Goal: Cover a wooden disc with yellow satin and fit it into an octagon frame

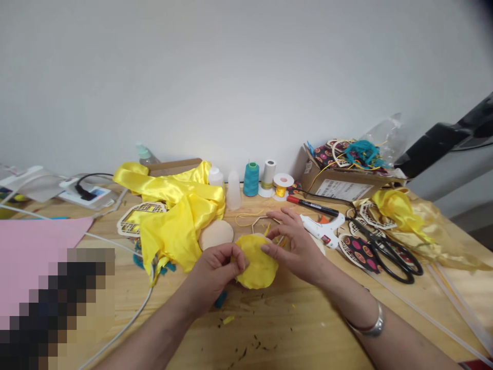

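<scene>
A round yellow fabric piece (259,270) is held tilted above the table, its edge slightly ragged. On its left edge, the thumb and fingers of my left hand (215,272) are pinched. At its upper right edge, the thumb of my right hand (300,252) rests on the face, with an index finger near the rim and the other fingers stretched away. Just left of the fabric lies a pale wooden disc (216,234). Behind the right fingers, a thin wooden frame (257,221) is partly hidden.
Crumpled yellow satin (173,226) lies at left. A teal thread cone (251,180) and other spools stand by the wall. At right are a white glue gun (325,234), black scissors (393,257) and a cardboard box (339,185). A white cord (131,318) runs at front left.
</scene>
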`<state>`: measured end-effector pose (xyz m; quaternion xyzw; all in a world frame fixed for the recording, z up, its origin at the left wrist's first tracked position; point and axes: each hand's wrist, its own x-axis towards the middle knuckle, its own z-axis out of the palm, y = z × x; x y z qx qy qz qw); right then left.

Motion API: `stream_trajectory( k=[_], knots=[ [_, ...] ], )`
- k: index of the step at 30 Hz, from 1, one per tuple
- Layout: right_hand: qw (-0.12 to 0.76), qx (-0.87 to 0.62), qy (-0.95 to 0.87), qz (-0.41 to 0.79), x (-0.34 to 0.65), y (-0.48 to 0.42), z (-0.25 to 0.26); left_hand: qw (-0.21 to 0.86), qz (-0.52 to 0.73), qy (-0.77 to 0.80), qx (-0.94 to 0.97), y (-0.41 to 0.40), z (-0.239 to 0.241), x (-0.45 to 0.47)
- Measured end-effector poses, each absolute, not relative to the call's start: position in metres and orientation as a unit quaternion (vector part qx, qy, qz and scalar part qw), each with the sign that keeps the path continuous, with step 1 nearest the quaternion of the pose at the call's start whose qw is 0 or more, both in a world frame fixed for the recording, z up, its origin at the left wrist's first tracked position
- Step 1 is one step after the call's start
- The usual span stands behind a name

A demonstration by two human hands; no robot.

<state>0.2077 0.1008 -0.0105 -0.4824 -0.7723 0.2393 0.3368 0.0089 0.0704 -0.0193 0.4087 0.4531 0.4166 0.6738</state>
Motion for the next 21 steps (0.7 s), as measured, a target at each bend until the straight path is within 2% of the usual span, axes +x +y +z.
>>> stream_trajectory(
  k=[21],
  knots=[
    [0.352,-0.458,-0.767,0.281,0.2092,0.1045,-0.0112,0.66,0.409,0.451,0.44,0.069,-0.02,0.0083]
  ],
)
